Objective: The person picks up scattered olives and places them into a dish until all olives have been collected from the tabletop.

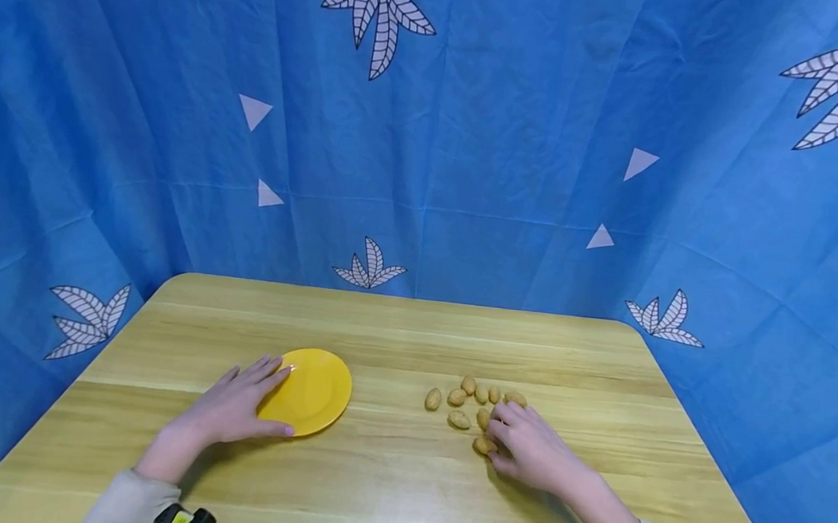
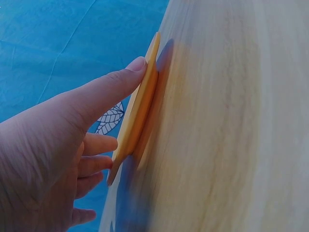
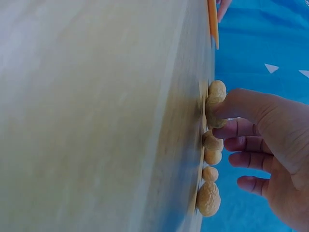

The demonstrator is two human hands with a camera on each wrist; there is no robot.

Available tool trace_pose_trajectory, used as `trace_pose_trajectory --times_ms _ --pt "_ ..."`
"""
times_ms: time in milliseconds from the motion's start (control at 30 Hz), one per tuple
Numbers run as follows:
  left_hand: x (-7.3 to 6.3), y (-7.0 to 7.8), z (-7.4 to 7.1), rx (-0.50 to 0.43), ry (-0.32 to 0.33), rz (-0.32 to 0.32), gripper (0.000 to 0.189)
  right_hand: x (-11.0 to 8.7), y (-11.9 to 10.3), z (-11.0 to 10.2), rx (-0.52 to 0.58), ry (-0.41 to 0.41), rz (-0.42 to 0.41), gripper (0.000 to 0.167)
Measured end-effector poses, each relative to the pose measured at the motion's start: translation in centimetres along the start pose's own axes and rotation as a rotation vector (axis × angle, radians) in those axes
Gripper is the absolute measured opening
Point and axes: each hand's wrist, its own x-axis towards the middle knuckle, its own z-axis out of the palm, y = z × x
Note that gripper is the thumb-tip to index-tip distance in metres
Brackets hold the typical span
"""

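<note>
On the left of the table lies a round yellow plate [image 1: 313, 391]. My left hand [image 1: 240, 407] rests on its left side with fingers spread, the thumb at the near rim; the left wrist view shows the thumb against the plate's edge [image 2: 140, 113]. Several unshelled peanuts [image 1: 459, 419] lie loosely grouped right of centre. At the group's near right side, my right hand [image 1: 530, 448] pinches one peanut [image 1: 483, 445] between thumb and index finger, down at table height. In the right wrist view the thumb partly covers that peanut [image 3: 217, 92], and the other fingers curl loosely beside it.
The wooden table [image 1: 391, 484] has rounded far corners. A blue patterned cloth [image 1: 513, 139] hangs behind it and down both sides. A dark band with a small device [image 1: 183, 521] is on my left wrist.
</note>
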Motion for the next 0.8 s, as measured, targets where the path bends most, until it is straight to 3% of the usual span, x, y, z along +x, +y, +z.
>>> trace_pose_trajectory --times_ms 367,800 --pt "0.0 0.0 -0.2 0.021 0.004 0.001 0.104 1.0 -0.3 -0.6 -0.028 0.074 -0.038 0.022" --pt "-0.1 -0.1 -0.5 0.060 0.009 -0.020 0.104 3.6 -0.8 -1.6 -0.017 0.135 -0.102 0.022"
